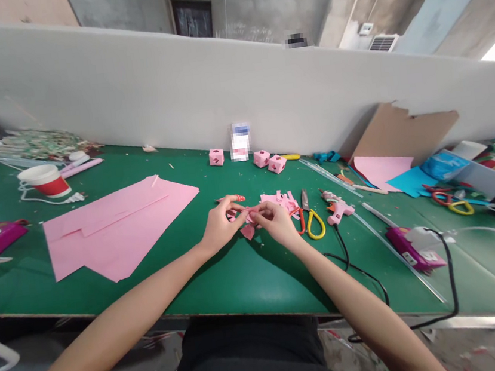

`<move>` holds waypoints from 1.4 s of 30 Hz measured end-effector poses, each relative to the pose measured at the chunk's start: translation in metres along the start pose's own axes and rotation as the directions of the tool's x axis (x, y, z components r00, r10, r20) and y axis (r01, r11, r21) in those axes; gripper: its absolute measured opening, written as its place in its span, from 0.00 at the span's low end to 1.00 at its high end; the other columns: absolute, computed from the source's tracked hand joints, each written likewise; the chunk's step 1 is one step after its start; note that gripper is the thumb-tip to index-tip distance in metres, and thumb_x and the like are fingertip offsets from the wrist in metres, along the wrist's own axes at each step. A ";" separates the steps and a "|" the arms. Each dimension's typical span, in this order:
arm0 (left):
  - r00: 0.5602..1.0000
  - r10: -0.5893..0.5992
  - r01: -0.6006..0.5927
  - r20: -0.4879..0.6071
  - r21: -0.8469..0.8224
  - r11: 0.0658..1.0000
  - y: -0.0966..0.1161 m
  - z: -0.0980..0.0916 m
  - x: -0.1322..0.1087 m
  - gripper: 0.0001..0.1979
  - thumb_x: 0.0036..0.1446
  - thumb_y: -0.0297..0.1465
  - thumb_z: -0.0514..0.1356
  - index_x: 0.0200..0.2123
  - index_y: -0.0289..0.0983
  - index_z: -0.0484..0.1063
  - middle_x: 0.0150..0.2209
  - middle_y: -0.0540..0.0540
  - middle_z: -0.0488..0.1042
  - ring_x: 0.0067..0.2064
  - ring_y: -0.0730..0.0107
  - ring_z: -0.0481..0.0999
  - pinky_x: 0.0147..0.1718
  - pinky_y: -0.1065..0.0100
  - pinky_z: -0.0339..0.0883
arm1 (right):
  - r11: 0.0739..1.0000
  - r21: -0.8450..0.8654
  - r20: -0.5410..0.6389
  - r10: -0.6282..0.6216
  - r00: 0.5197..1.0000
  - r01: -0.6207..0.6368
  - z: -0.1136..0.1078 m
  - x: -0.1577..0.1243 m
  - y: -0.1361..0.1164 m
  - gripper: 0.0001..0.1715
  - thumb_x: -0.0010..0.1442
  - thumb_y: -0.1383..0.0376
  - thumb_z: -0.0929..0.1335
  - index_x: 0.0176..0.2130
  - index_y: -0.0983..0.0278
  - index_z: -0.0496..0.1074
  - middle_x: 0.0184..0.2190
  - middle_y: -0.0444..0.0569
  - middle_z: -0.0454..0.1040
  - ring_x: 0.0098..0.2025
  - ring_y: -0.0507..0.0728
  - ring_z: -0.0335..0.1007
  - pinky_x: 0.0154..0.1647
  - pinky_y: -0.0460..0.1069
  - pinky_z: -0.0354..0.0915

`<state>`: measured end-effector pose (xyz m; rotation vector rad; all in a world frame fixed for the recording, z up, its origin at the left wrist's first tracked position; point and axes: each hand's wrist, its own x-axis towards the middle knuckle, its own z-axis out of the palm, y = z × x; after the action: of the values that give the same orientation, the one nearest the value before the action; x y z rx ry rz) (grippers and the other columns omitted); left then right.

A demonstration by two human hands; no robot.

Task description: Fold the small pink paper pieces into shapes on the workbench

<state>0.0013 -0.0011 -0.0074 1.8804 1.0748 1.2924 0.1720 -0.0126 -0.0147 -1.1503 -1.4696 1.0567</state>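
My left hand [222, 221] and my right hand [276, 221] meet over the middle of the green table, both pinching a small pink paper piece [248, 231] between the fingertips. Part of that piece is hidden by the fingers. Just behind my right hand lies a pile of pink paper scraps [283, 199]. Scissors with red and yellow handles [315, 224] rest to the right of it, beside a pink glue gun [339, 210]. Further back stand three pink paper cubes, one on the left [216, 157] and two together on the right [277, 164].
Large pink sheets [118, 237] cover the table's left part, near a paper cup [46, 181]. At right lie a purple power strip [413, 249], clear sticks [400, 254], a black cable and a cardboard piece [403, 130]. A white partition [150, 95] runs behind.
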 end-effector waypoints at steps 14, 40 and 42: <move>0.992 -0.096 0.104 0.077 -0.109 0.989 -0.005 -0.003 0.000 0.25 0.59 0.40 0.59 0.56 0.39 0.59 0.38 0.45 0.81 0.40 0.62 0.82 0.42 0.61 0.74 | 0.983 0.173 -0.037 0.070 0.997 -0.062 0.001 0.003 0.002 0.18 0.49 0.54 0.74 0.35 0.62 0.71 0.26 0.45 0.78 0.27 0.55 0.76 0.31 0.52 0.74; 0.981 -0.135 0.165 0.137 -0.238 0.957 -0.006 -0.002 -0.001 0.29 0.54 0.37 0.65 0.56 0.38 0.60 0.41 0.41 0.81 0.42 0.59 0.82 0.49 0.57 0.72 | 0.983 0.176 0.004 0.053 0.999 -0.053 0.007 -0.003 -0.001 0.22 0.49 0.50 0.74 0.32 0.62 0.65 0.22 0.45 0.78 0.26 0.57 0.78 0.29 0.50 0.74; 0.986 -0.130 0.150 0.108 -0.201 0.968 -0.007 -0.002 -0.001 0.27 0.55 0.37 0.64 0.55 0.37 0.61 0.38 0.43 0.82 0.42 0.60 0.82 0.48 0.58 0.72 | 0.986 0.157 0.012 0.048 0.999 -0.049 0.009 -0.003 0.001 0.23 0.50 0.50 0.74 0.33 0.62 0.65 0.22 0.45 0.77 0.26 0.57 0.78 0.28 0.50 0.73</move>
<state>-0.0031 0.0014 -0.0125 1.6618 0.9657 1.1755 0.1637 -0.0162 -0.0175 -1.0753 -1.3443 1.1903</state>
